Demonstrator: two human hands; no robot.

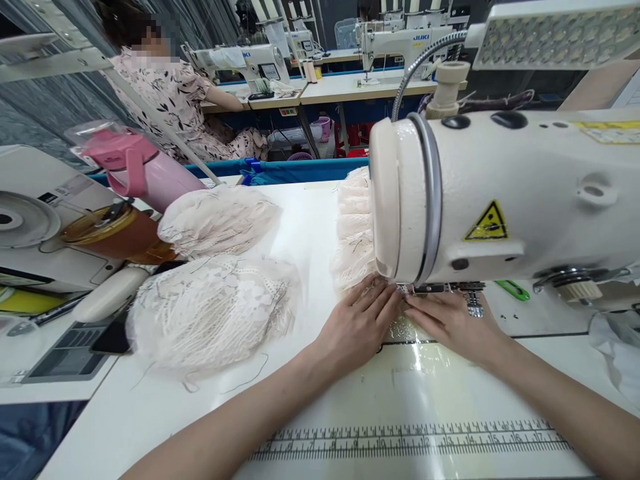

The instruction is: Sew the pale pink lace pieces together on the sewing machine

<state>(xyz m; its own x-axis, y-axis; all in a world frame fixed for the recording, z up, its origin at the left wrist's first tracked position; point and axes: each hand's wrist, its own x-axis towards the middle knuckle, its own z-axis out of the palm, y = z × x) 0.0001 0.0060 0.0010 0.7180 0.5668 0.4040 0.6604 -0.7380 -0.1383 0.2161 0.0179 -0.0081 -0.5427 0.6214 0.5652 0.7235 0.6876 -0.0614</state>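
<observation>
A cream sewing machine [480, 193] fills the right side, its head above both my hands. My left hand [357, 327] lies flat, fingers stretched toward the presser foot [404, 289], their tips on pale ruffled lace fabric [354, 233]. That fabric runs back along the left of the machine head, which hides part of it. My right hand [455, 320] lies on the other side of the foot, fingers extended and pointing left. The machine head partly covers its back. Whether its fingertips touch fabric, I cannot tell.
Two lace bundles [215, 313] with loose threads lie left. Beyond them stand a pink tumbler [145, 167] and an amber container [110, 233]. A green thread snipper [513, 290] lies right; a printed ruler [400, 440] runs along the front. Another person [165, 100] sits at a machine behind.
</observation>
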